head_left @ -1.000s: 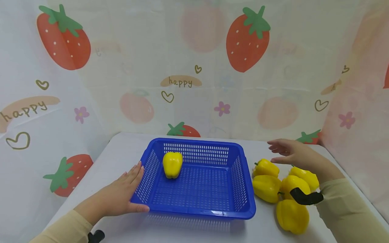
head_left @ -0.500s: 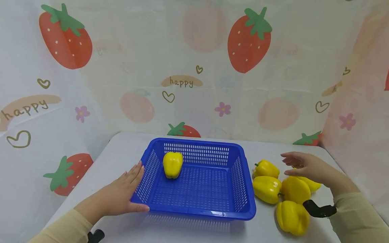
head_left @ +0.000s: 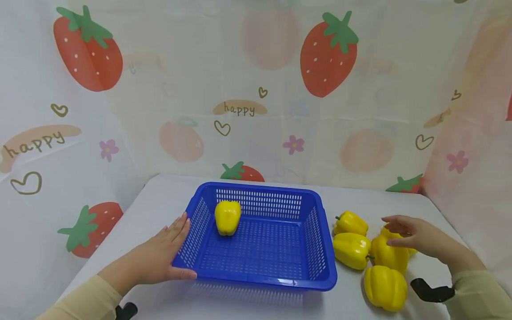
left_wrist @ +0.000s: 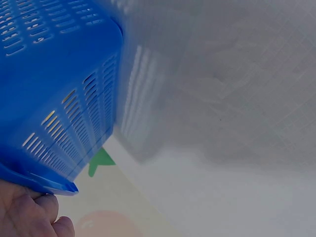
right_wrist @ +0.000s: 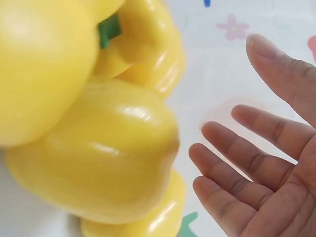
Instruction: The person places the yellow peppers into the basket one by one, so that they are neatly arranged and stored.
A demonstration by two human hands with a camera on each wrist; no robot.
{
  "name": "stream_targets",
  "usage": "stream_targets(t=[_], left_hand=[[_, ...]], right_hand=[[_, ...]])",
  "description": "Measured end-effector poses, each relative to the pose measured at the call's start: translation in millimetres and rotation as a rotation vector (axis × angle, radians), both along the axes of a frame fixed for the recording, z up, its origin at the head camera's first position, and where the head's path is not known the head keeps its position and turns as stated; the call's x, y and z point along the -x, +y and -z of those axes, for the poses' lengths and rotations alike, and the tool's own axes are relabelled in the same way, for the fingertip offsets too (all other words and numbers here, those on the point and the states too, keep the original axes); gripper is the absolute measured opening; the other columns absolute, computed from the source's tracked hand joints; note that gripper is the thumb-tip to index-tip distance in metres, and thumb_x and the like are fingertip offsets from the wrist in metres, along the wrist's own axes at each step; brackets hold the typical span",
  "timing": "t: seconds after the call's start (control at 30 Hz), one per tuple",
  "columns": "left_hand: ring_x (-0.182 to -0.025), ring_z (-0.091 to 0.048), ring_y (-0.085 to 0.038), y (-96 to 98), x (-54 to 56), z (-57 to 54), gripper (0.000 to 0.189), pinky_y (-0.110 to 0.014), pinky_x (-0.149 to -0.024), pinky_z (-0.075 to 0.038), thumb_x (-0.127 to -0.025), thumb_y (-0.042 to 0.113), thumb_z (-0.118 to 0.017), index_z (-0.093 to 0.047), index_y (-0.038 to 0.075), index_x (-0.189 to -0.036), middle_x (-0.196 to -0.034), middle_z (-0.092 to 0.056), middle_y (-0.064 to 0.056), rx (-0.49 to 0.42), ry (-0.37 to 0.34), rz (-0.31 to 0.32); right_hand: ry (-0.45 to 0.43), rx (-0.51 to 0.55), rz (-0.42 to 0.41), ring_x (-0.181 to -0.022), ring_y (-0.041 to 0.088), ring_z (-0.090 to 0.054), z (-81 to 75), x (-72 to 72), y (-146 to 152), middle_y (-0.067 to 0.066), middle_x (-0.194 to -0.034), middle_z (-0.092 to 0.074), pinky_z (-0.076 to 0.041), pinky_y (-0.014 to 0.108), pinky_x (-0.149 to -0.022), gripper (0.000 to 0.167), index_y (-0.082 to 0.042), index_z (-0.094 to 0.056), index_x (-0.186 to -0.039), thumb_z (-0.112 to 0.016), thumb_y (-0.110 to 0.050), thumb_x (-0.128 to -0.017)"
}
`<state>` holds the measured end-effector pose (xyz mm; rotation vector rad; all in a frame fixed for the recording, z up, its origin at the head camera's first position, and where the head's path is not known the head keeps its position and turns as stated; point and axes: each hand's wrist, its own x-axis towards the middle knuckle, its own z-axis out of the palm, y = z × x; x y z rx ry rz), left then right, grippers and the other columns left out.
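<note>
Peppers (head_left: 380, 257) lie bunched right of the basket (head_left: 260, 278). Nearer them we see the right hand (head_left: 418, 237), fingers loosely parted, holding nothing, at their side away from the basket; it partly hides them, so we cannot tell the nearest one's long axis. The left hand (head_left: 162, 257) rests, fingers extended, against the basket's left side.

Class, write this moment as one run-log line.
left hand: touching blue basket; right hand: empty, near yellow peppers; in basket: one pepper
</note>
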<state>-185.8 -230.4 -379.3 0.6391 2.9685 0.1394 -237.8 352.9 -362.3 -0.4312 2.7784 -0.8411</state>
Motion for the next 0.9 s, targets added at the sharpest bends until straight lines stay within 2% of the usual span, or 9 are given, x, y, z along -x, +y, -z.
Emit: stream_targets(t=[0.27,0.9], left_hand=[[-0.139,-0.009,-0.032,-0.3,-0.2,0.3,0.12,-0.053,-0.108,-0.017,-0.065,0.081,-0.047,-0.008,0.002,-0.146,-0.153,-0.002,-0.015,-0.003,-0.007,-0.005],[-0.139,-0.01,-0.032,0.4,-1.2,-0.7,0.12,-0.053,-0.108,-0.016,-0.065,0.082,-0.046,-0.009,0.001,-0.146,-0.153,-0.002,-0.016,-0.012,-0.006,-0.002]], right_hand=[[-0.022,-0.005,0.024,-0.11,0.04,-0.051,13.3,-4.5,7.2,0.023,-0.121,-0.054,-0.045,0.053,-0.086,0.066,0.001,-0.044,-0.131,-0.067,-0.035,-0.081],[-0.086,-0.014,0.113,-0.119,0.05,-0.036,37.9,-13.5,19.8,0.032,-0.136,-0.036,-0.038,0.06,-0.09,0.077,0.002,-0.037,-0.136,-0.067,-0.041,-0.08]])
